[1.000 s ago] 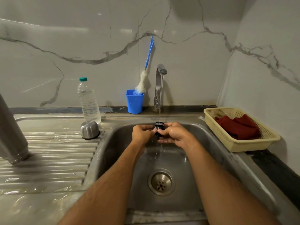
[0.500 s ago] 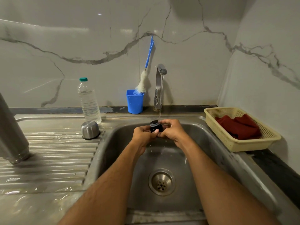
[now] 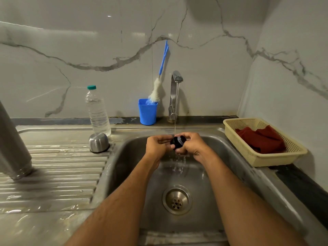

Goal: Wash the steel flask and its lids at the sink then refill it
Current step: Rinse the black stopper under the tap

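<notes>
In front of you is the steel sink (image 3: 230, 167), with the steel flask (image 3: 12, 144) standing on its ribbed drainboard at the far left and the steel cup lid (image 3: 98, 142) upside down near the basin edge, just beside a plastic water bottle (image 3: 97, 110). Your left hand (image 3: 157, 145) and right hand (image 3: 192, 145) both curl their fingers around the small black stopper lid (image 3: 177, 142), holding it over the basin under the thin water stream from the tap (image 3: 174, 93).

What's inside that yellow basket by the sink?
A crumpled dark red cloth lies in the yellow basket. Whatever may sit beneath the cloth is covered.
</notes>
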